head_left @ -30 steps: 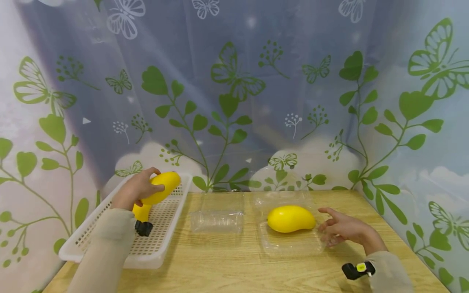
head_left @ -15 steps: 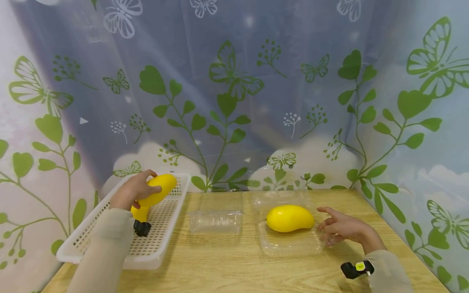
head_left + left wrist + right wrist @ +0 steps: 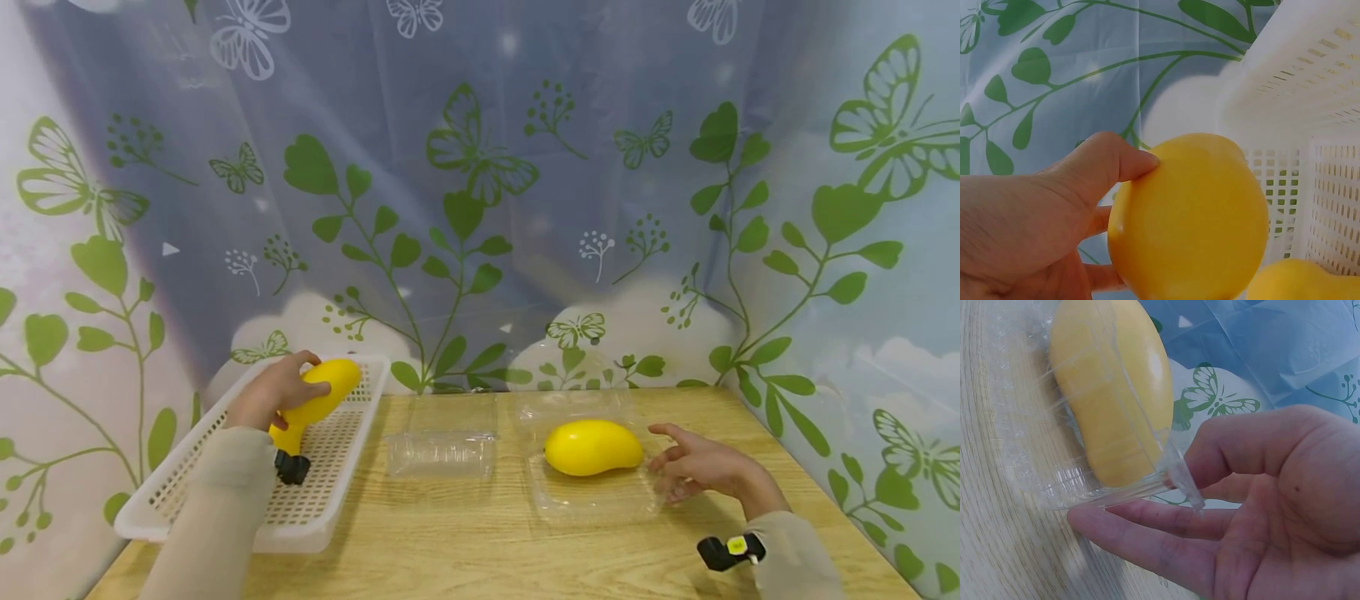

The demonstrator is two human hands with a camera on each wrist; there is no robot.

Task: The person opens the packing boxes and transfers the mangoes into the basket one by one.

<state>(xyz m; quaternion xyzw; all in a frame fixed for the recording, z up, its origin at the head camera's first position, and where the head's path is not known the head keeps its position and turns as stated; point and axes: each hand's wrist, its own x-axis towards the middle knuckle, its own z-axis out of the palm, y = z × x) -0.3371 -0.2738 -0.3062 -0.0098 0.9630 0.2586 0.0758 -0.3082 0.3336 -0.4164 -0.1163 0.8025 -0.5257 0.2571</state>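
My left hand grips a yellow mango, thumb on one side and fingers on the other, at the far part of a white perforated basket. Below that mango lies another yellow mango, partly covered by the hand and the held fruit in the head view. On the right, a third mango rests on its side in an open clear plastic clamshell container. My right hand pinches this container's right edge, its thumb at the rim and its fingers along the outside of the wall.
A second clear plastic container stands open between the basket and the clamshell. All sit on a wood-grain table. Behind and beside it hangs a curtain printed with leaves and butterflies.
My left hand and its mango have dropped slightly and shifted a little left over the basket. The right hand keeps its place at the container.
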